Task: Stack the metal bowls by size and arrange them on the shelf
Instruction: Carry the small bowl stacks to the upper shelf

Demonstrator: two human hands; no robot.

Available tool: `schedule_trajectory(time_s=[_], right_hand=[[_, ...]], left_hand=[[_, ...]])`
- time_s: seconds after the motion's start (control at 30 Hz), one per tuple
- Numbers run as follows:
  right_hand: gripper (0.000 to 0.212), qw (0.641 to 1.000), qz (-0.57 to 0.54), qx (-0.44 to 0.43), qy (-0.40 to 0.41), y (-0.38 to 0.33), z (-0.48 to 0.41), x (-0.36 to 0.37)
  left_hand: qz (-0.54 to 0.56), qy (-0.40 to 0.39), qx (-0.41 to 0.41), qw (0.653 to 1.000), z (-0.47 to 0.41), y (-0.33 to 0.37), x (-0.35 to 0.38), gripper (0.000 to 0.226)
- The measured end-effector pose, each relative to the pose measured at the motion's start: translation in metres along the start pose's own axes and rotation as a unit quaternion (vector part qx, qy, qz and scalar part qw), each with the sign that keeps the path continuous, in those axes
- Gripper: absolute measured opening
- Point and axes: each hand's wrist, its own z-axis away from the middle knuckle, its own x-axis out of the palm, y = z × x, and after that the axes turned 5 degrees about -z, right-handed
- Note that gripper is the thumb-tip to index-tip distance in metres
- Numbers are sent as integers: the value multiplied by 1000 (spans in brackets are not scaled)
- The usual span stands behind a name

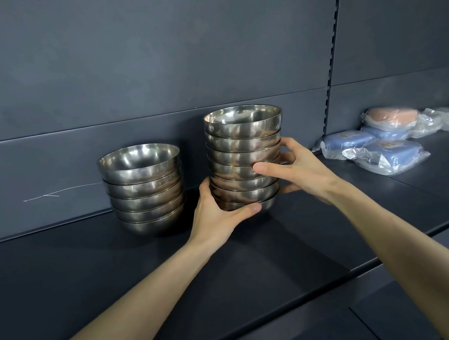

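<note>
Left hand cups the foot of the tall stack, thumb laid across the front. Right hand clasps it halfway up, thumb forward, fingers curled round the far side. That's hard, polished steel: stiff, slick, and I'd guess hefty with so many nested, so low and mid-height is the sensible hold against leaning. It's down at the shelf, resting or just off, I can't tell, beside the shorter stack. Wrapped packs lie well off right.

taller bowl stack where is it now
In the head view the taller bowl stack is at centre of the dark shelf, just right of the shorter bowl stack, held between the left hand and right hand.
</note>
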Motion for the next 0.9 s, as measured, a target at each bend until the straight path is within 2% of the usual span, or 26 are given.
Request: schedule_trajectory(time_s=[0.27, 0.47, 0.7, 0.9], right_hand=[[85, 1000, -9, -7, 13, 0, 3, 1], [86, 1000, -2, -13, 25, -11, 20, 0], [66, 999, 2, -23, 48, -38, 64, 12], [76, 997, 5, -29, 68, -63, 121, 38]], left_hand=[[9, 28, 2, 1000, 4, 3, 0, 101], [9, 25, 6, 1000, 19, 16, -4, 101], [13, 23, 9, 1000, 58, 32, -21, 92], [33, 8, 31, 999, 112, 41, -47, 90]])
